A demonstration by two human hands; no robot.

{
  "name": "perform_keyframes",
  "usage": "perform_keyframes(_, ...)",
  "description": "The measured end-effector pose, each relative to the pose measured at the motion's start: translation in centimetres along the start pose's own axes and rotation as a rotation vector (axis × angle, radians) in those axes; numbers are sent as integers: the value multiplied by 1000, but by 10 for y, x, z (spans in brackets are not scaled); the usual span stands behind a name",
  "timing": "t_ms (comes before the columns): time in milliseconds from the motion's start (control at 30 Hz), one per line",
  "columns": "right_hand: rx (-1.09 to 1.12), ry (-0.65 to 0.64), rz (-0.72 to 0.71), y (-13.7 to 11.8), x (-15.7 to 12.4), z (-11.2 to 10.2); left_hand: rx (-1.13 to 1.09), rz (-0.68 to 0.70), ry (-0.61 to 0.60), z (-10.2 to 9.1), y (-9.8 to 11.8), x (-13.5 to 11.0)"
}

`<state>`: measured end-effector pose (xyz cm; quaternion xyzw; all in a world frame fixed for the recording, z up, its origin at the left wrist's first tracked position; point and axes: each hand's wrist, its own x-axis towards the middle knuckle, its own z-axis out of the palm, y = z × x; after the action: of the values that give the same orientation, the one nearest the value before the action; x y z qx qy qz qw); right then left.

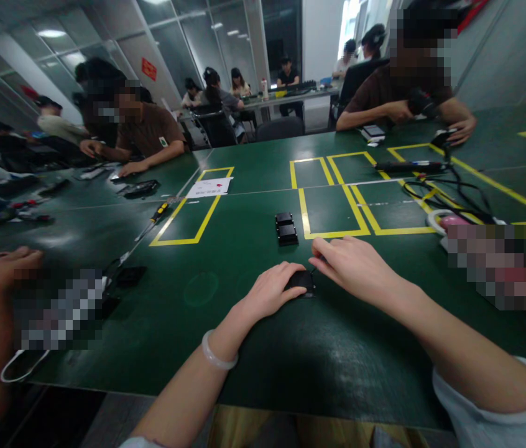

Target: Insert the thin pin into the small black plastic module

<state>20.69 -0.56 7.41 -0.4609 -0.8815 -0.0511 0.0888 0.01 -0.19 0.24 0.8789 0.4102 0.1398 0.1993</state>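
A small flat black part lies on the green table, gripped at its left side between the thumb and fingers of my left hand. From the right, my right hand reaches over it with thumb and forefinger pinched together at its upper right corner. A thin dark tip seems to show below that pinch, too small to name. Just beyond my hands lies another black piece with two square sections, untouched.
Yellow tape outlines mark the green table. A yellow-and-black screwdriver and a white paper lie left of centre. Black cables lie at right. A co-worker's hand rests at far left; other people sit opposite.
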Motion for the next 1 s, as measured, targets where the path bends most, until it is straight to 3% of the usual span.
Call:
perform_keyframes(333, 94, 7, -52, 1, -1, -2, -5, -1, 0, 0, 1, 0)
perform_keyframes(1000, 209, -41, 44, 0, -5, -9, 10, 14, 5, 1, -1, 0)
